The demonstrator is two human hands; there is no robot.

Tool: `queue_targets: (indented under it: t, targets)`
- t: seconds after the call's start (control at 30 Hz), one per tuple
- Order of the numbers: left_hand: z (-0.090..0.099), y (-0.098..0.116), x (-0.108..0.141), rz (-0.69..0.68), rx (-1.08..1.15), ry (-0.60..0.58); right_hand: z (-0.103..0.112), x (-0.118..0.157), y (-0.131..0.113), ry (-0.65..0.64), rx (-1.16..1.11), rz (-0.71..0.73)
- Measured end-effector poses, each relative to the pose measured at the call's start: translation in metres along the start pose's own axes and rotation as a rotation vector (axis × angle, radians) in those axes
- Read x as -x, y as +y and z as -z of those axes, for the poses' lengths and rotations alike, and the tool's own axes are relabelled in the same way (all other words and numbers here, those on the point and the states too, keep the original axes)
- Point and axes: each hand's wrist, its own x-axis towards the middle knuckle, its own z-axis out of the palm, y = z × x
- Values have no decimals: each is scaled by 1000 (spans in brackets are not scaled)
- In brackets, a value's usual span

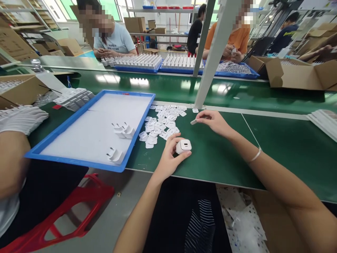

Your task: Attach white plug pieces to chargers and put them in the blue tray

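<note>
A white charger block is held in my left hand, its face with the port openings turned up toward me. Between the thumb and fingertips of my right hand is a small flat white piece, a little above the green table. Many thin white square plates lie in a loose pile behind my left hand. One single plate rests apart, near my right fingertips. Left of the pile, a blue-rimmed tray holds several white chargers with prongs.
A metal post rises behind my right hand. A co-worker's gloved hand is at the left. Blue trays of chargers and an open carton stand across the belt. White strips lie far right.
</note>
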Motion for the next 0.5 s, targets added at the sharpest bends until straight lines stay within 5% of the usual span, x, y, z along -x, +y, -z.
queue_targets:
  t: [0.17,0.33,0.5]
  targets:
    - [-4,5,2,-39,-63,-140,-19,42,-44,-318,-224,15]
    - [-6,4,4,-108,-15,-30,-33,58,-56,-164,-437,-110]
    - [-6,2,6,-163,-38,6,-41,64,-50,-245,-881,-478]
